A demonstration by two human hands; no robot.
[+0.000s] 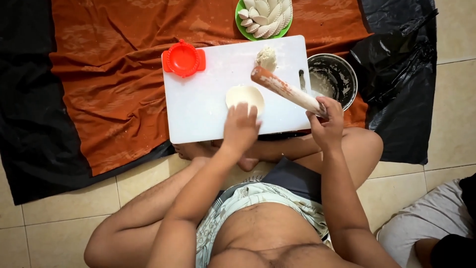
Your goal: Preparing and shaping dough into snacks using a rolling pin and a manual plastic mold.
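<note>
A white cutting board (198, 114) lies on an orange cloth in front of me. On it sits a flat round disc of dough (244, 94). My left hand (240, 128) rests on the board with its fingers apart, touching the near edge of the disc. My right hand (327, 119) grips one end of a floury wooden rolling pin (285, 90), which slants up over the board toward a lump of dough (267, 58) at the far edge. A red dumpling press (183, 58) lies shut at the board's far left corner.
A green plate (240, 28) with several folded dumplings stands beyond the board. A metal bowl (348, 73) smeared with dough sits to the right, next to black plastic sheeting (401, 89). My crossed legs are under the board's near edge. Another person's clothing (431, 223) shows at lower right.
</note>
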